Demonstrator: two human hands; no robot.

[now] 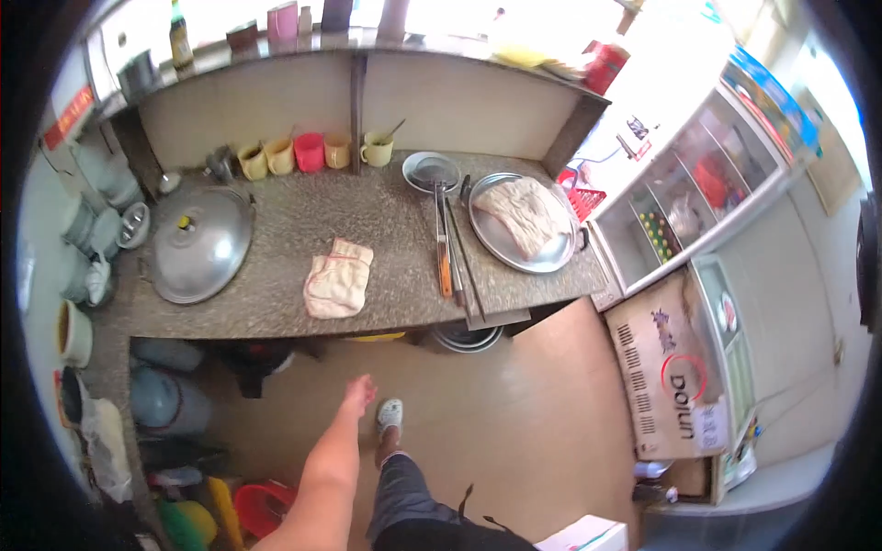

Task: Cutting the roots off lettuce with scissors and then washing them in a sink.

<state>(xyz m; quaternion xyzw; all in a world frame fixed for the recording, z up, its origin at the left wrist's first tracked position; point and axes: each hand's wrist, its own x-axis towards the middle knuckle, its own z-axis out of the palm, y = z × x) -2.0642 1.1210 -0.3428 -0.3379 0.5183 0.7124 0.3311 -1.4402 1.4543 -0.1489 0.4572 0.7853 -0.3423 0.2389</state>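
My left hand [360, 396] hangs over the floor below the counter's front edge, touching nothing; its fingers look partly curled, and how far they are closed is unclear. My right hand is out of view. On the speckled stone counter [296, 213] lies a folded cream cloth [339, 279]. To its left stands a large domed metal lid [203, 244]. To its right lie a wooden-handled utensil [444, 265] and long thin rods [468, 258], beside a metal bowl with a mesh strainer [433, 172]. A crumpled cream cloth [525, 212] rests on a round metal lid or tray [482, 237].
Several mugs [310, 151] line the counter's back. A glass-fronted cooler [689, 186] and a cardboard box [661, 372] stand right. Stacked bowls [96, 227] are at left. Below are metal basins [468, 339], a blue-grey cylinder [162, 399] and a red basin [258, 506].
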